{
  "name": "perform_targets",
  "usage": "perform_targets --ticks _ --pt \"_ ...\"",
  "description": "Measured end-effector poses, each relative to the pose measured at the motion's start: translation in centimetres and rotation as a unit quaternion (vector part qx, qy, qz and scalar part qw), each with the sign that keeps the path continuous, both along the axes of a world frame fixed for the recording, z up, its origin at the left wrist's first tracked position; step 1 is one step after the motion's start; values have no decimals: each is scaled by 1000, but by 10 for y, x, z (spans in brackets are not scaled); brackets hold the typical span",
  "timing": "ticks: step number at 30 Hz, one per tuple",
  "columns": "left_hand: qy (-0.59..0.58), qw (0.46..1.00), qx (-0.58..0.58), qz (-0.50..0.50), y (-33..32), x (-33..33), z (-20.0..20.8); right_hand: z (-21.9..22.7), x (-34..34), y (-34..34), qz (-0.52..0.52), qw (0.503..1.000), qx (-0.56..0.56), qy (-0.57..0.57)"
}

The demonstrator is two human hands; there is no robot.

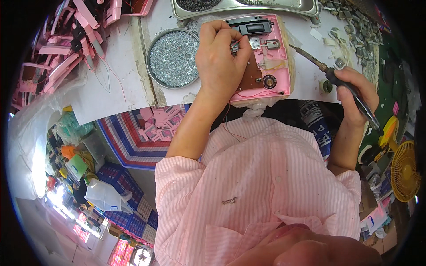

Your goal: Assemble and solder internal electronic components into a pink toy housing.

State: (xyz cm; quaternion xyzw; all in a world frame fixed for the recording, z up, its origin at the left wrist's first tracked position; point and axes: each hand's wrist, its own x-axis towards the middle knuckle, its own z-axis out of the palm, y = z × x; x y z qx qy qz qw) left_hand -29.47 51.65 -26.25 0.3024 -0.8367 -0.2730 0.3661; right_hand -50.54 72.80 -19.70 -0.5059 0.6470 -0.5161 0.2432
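My left hand (222, 60) reaches over a pink plastic housing (284, 66), its thumb and fingers pinched together above the left part. Thin wires show at the fingertips, but what they grip is hidden. In the housing lie a brown board (249, 77), a small round black speaker (269, 81), a black compartment piece (255, 27) and a little metal-framed part (272, 44). My right hand (357, 95) is closed round the black handle of a soldering iron (328, 73). Its pointed tip is directed up and left, just right of the housing and apart from it.
Left of my hand stands a round dish (148, 66) of small screws. A metal tray (248, 8) lies at the back. Pink housings (57, 62) are heaped far left, small metal parts (350, 35) at right. A little spool (325, 86) sits near the front edge; a yellow fan (405, 170) stands lower right.
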Motion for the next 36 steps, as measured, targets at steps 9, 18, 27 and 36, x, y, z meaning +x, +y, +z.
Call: perform_targets --ticks 9,18,27,36 --pt "-25 999 -22 8 0 1 4 -6 -2 22 -78 996 -23 -21" --pt "-67 993 30 -93 40 6 35 -8 -9 21 -76 997 -34 -8" --pt "-81 954 235 -168 36 2 31 -10 -7 29 -83 996 -42 -3" --pt "-119 926 253 -252 18 5 38 -3 3 14 -2 999 -29 35"
